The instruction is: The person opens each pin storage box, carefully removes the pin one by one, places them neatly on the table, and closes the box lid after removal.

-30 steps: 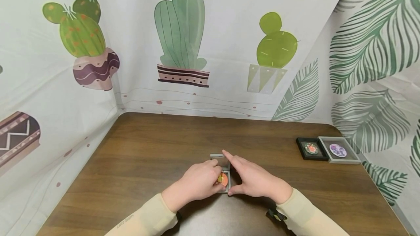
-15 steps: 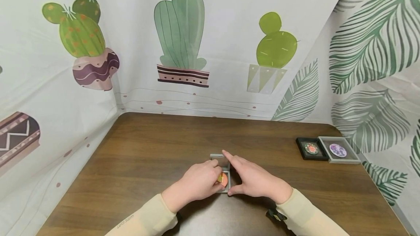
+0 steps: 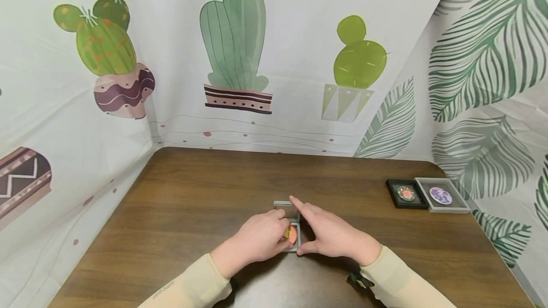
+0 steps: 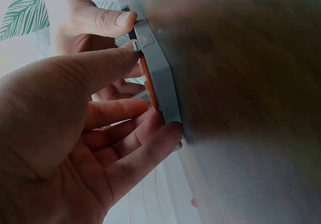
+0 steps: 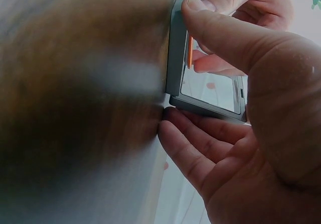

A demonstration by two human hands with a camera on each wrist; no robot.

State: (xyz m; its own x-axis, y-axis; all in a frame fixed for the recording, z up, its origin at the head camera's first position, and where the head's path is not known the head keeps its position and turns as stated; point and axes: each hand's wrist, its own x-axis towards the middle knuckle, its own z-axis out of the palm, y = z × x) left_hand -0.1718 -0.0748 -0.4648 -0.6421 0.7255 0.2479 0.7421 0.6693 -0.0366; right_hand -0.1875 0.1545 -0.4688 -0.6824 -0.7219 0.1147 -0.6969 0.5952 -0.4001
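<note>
A small grey hinged display case (image 3: 298, 241) lies on the table with its clear-windowed lid (image 3: 287, 210) raised at the far side. Inside its base sits an orange printed disc (image 3: 293, 235), its left part covered by my left hand (image 3: 261, 236). In the left wrist view, the left thumb and fingers pinch about the disc (image 4: 149, 81), and the lower fingers touch the side of the case (image 4: 163, 76). My right hand (image 3: 331, 233) holds the case from the right. Its thumb presses the front corner, and the longer fingers reach along the lid (image 5: 205, 107) in the right wrist view.
Toward the table's far right corner, a black case (image 3: 396, 203) with a round chip touches a grey case (image 3: 460, 203) with a purple disc. A cloth (image 3: 299, 61) printed with cacti and leaves hangs behind the brown wooden table (image 3: 180, 203).
The orange disc's printed pattern has turned slightly under the left fingers. Both hands and the case keep nearly the same places.
</note>
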